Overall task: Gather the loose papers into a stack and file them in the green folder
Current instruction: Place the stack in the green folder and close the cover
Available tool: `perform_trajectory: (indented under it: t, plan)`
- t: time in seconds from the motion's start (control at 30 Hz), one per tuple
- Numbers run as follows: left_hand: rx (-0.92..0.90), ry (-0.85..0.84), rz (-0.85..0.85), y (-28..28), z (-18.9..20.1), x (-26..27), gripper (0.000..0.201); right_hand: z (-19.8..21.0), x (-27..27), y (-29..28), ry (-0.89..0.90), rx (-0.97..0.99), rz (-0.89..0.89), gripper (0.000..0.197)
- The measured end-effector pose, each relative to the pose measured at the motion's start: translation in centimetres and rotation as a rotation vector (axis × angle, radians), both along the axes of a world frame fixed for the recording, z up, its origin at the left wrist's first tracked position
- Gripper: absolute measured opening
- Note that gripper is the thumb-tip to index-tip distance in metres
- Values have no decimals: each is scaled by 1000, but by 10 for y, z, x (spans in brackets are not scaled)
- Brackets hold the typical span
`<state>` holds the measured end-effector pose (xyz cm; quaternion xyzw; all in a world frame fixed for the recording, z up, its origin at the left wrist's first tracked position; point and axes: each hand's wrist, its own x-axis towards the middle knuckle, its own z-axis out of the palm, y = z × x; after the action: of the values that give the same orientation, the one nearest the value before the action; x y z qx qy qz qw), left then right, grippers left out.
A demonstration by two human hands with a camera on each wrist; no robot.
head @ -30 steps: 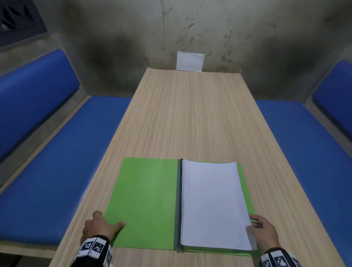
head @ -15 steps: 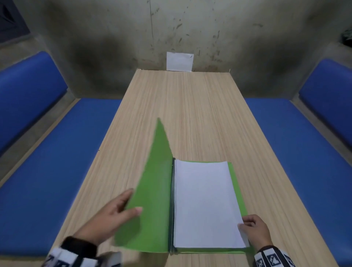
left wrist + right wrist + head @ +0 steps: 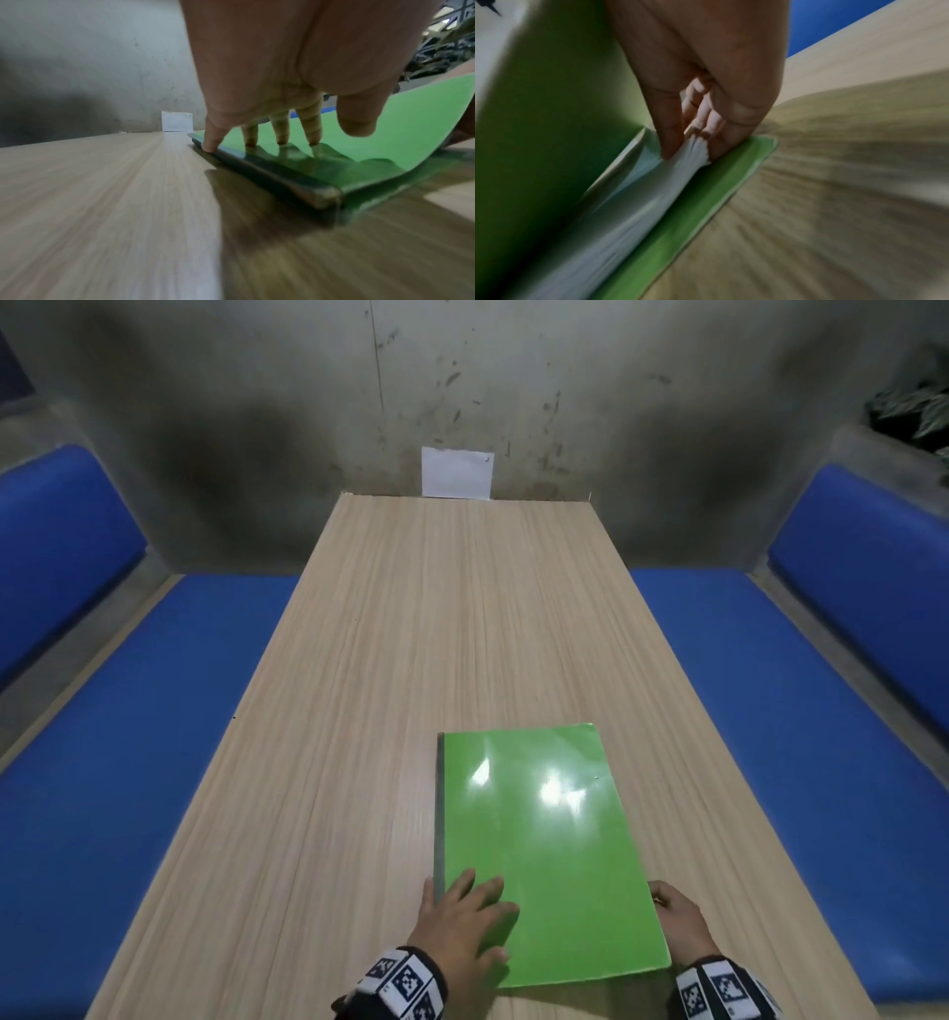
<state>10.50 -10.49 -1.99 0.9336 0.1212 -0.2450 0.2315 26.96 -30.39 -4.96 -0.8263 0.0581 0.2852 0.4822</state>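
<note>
The green folder [image 3: 544, 855] lies on the near right part of the wooden table [image 3: 411, 634], its cover down over the papers [image 3: 654, 182]. My left hand [image 3: 462, 922] rests flat on the cover near the dark spine [image 3: 270, 172], fingers [image 3: 312, 130] straight and spread, pressing down. My right hand [image 3: 678, 922] is at the near right edge, thumb and fingers pinching the stack's corner under the cover. That view is blurred, so I can't tell how much of the stack I have.

The cover is thin, glossy card, and it bows up on the right. I judge it light, floppy and slick, and the sheets inside could slide out of the open side. The stiff spine is the safest hold, with my other hand clamping the open edge shut. A white sheet [image 3: 456, 472] leans against the far wall.
</note>
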Motion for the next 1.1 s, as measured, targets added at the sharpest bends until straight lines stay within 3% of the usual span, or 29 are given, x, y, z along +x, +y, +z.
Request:
perform_trajectory:
  t: [0.17, 0.27, 0.33, 0.43, 0.5, 0.57, 0.7, 0.83, 0.97, 1.1]
  plan:
    - [51, -26, -4, -2, -10, 0, 59, 1, 0, -6, 51, 103, -129, 11]
    - [61, -22, -8, -2, -7, -1, 57, 4, -1, -7, -114, -44, -140, 14]
    - [10, -64, 62, 0, -3, -2, 56, 9, -6, -3, -146, -141, -97, 31]
    - [-111, -241, 425, 10, 1, -8, 59, 6, -13, 5, -74, -251, 11, 60]
    - [-265, -293, 748, 19, -3, -12, 60, 1, -14, 10, -51, -322, 76, 64]
    - [-454, -204, 934, 26, -7, -15, 58, -1, -13, 16, -5, -312, 86, 57]
    - [-625, -95, 992, 38, -8, -20, 47, 0, -10, 32, 88, -174, 51, 41]
    - [-586, -169, 1048, 63, -4, -32, 40, 8, -21, 55, 90, -12, 37, 30]
    - [-518, -245, 1116, 83, -7, -48, 37, 6, -35, 76, 47, 111, 37, 30]
    - [-514, -349, 1166, 91, -9, -56, 26, -6, -44, 81, 1, 119, -54, 28]
